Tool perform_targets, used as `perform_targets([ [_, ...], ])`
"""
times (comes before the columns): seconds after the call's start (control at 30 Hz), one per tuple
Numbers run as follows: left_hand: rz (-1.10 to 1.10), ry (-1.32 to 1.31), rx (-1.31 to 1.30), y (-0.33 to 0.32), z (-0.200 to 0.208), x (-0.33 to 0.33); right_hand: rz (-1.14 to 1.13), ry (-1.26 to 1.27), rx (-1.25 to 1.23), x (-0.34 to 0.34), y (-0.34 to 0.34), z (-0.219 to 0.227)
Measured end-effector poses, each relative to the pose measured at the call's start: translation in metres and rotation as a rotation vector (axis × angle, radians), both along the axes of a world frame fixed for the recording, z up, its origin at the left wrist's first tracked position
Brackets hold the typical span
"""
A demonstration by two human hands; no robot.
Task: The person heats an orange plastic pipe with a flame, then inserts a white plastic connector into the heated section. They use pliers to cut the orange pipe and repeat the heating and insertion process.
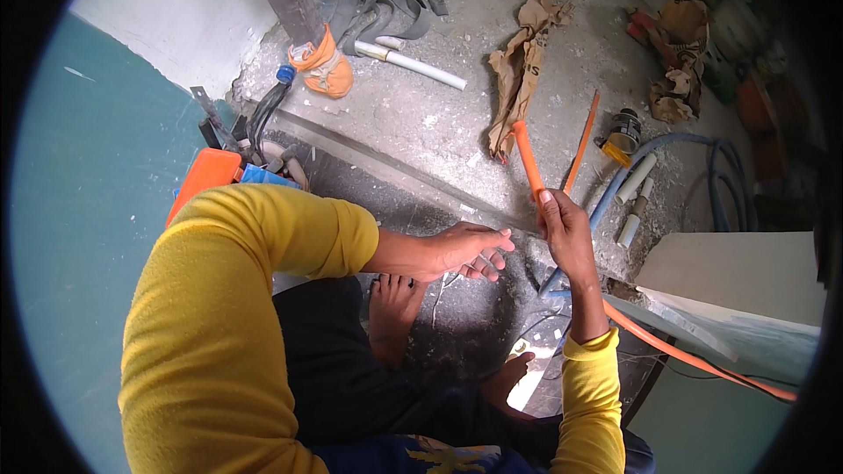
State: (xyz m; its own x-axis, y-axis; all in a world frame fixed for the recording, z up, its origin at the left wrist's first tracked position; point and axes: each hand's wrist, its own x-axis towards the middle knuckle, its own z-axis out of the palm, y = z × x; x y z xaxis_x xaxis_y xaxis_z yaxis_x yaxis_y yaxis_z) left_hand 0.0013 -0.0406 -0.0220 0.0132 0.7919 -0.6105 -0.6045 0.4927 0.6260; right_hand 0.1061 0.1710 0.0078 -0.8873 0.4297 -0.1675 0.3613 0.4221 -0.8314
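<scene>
the right hand (565, 233) is closed around an orange tube (528, 161), holding its free end upright above the dusty concrete floor (439, 114). the left hand (470, 250) hangs open just beside it, fingers spread, holding nothing. a white pipe (421, 66) lies well apart near crumpled brown paper (518, 70).
</scene>
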Motion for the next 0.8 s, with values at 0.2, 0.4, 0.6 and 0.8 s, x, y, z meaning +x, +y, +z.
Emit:
perform_targets([
  [0.2, 0.004, -0.003, -0.004, -0.0005, 0.0010, -0.0007, -0.006, 0.034, 0.144, -0.0034, -0.0036, 0.0050],
  [0.4, 0.011, -0.007, -0.004, -0.0014, 0.0013, -0.0009, 0.006, 0.109, 0.320, -0.0049, -0.0045, 0.0026],
  [0.6, 0.010, -0.007, 0.005, -0.0020, -0.0003, -0.0009, -0.006, 0.056, 0.432, -0.0040, -0.0084, 0.0083],
  [0.8, 0.008, -0.004, 0.004, -0.0009, -0.0016, -0.0009, -0.027, 0.055, 0.515, -0.0038, -0.0077, 0.0074],
])
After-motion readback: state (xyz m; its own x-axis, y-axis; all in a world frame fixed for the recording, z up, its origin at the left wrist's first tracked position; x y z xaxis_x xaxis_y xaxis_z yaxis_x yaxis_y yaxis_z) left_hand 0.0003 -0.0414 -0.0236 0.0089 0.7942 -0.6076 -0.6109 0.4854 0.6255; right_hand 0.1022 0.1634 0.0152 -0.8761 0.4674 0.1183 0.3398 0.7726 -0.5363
